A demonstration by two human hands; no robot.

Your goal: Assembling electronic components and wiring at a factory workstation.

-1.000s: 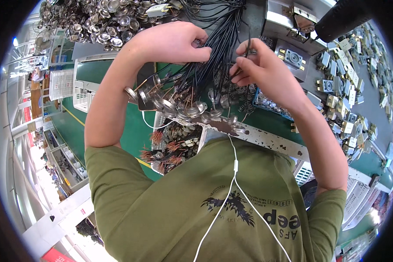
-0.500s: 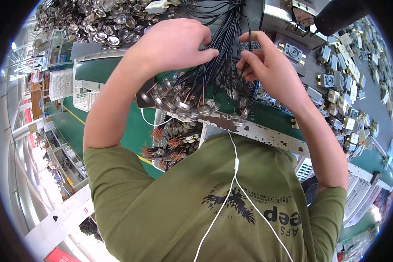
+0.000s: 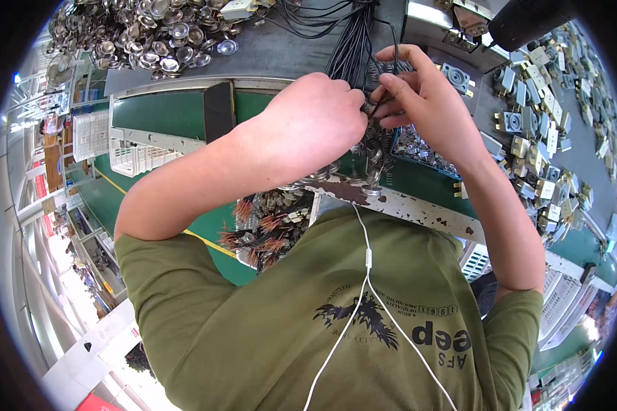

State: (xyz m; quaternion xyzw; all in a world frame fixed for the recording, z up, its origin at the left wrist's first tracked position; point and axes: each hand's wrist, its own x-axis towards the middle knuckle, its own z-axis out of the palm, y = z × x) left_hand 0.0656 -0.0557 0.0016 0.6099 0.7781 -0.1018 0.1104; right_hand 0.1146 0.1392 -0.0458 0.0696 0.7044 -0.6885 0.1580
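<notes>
My right hand [image 3: 428,96] has thumb and fingers closed on a black wire [image 3: 395,41], which loops up from it. Beside it, my left hand [image 3: 322,120] is closed, back of the hand upward, with its fingertips close to the right fingers. A small greyish thing shows at its fingertips, too hidden to name. Beyond the hands, a thick bundle of black wires [image 3: 353,48] hangs over the bench edge. Round metal cups [image 3: 371,179] hang at the lower ends of the wires, mostly hidden behind my left hand and forearm.
A heap of metal cups [image 3: 164,34] lies at the far left of the bench. At right are many grey and white switch-like parts [image 3: 528,123], a blue tray [image 3: 425,152] of small metal parts and a machine [image 3: 452,20]. A dark flat slab [image 3: 219,109] sits left of my hands.
My left hand has moved right and nearer to me, from open above the wires to closed beside my right hand. The right hand has kept its hold on the wire.
</notes>
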